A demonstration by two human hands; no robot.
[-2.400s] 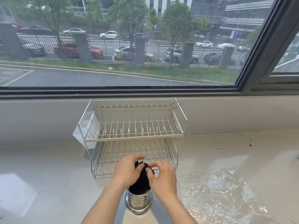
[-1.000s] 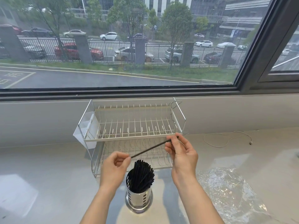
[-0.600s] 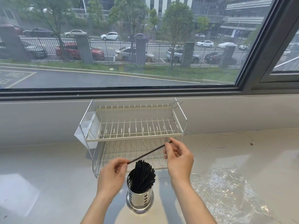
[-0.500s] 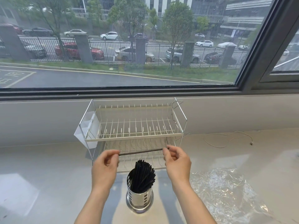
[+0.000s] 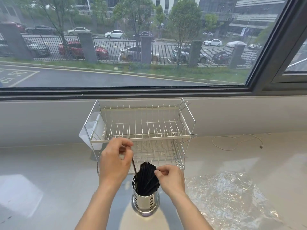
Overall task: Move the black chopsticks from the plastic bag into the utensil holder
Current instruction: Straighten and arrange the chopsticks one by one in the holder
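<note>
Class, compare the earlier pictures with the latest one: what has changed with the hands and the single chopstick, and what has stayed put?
The single chopstick, earlier held level between both hands, has swung upright; the left hand pinches its top and lowers its tip into the holder. The right hand let it go and now touches the bundle of chopsticks. Holder, dish rack and plastic bag stayed put.

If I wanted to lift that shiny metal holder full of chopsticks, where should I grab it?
Probably wrap the utensil holder round its lower steel wall, coming from the near side. It stands upright, the black chopsticks fan out over its rim, and both hands hover there.
</note>
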